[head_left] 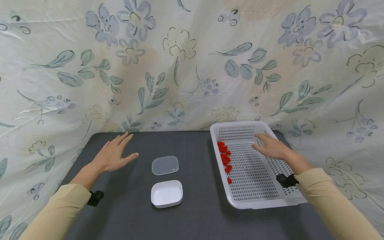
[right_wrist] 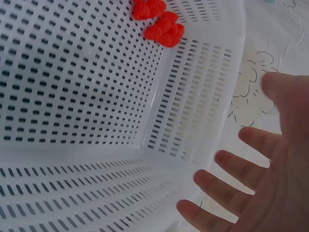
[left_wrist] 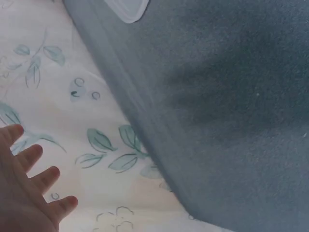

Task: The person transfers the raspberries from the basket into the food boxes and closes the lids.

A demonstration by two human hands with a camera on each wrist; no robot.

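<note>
Sleeves of mine fill the near corners of the head view, and beyond them lies the dark table (head_left: pixel 135 216), backed by a flowered cloth (head_left: pixel 186 66). On the right stands a white perforated basket (head_left: pixel 237 196), with small red pieces (head_left: pixel 224 156) strung along its left wall. My right hand (head_left: pixel 270 146) hovers over the basket's far right part, fingers straight and holding nothing; my left hand (head_left: pixel 115 153) lies flat and spread on the table's far left, also holding nothing. Between them sit a clear lid (head_left: pixel 165 165) and, nearer, a white dish (head_left: pixel 166 193). I judge the right hand should travel left across the basket and pinch one red piece cleanly. Only the right wrist view shows the pieces' knobbly texture (right_wrist: pixel 164 29); only the head view shows the dish.
</note>
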